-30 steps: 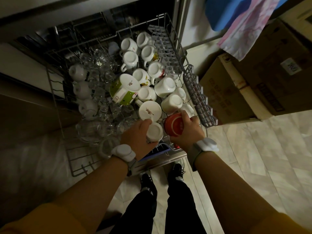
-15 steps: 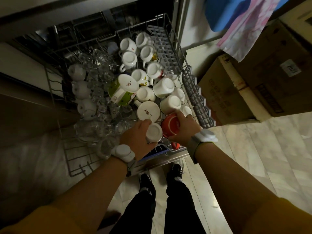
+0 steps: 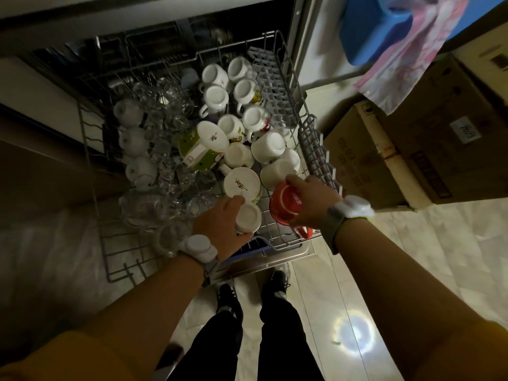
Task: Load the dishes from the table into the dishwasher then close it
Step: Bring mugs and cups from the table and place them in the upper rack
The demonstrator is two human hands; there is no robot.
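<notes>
White mugs (image 3: 217, 96) and clear glasses (image 3: 165, 149) already crowd the pulled-out upper rack (image 3: 316, 149), so we judge loading well advanced; closing the dishwasher remains. Our left hand (image 3: 220, 224) curls around an inverted white mug (image 3: 248, 217) at the rack's near edge. Our right hand (image 3: 310, 199) grips an inverted red mug (image 3: 286, 206) just beside it, fingers over the base, handle toward us.
</notes>
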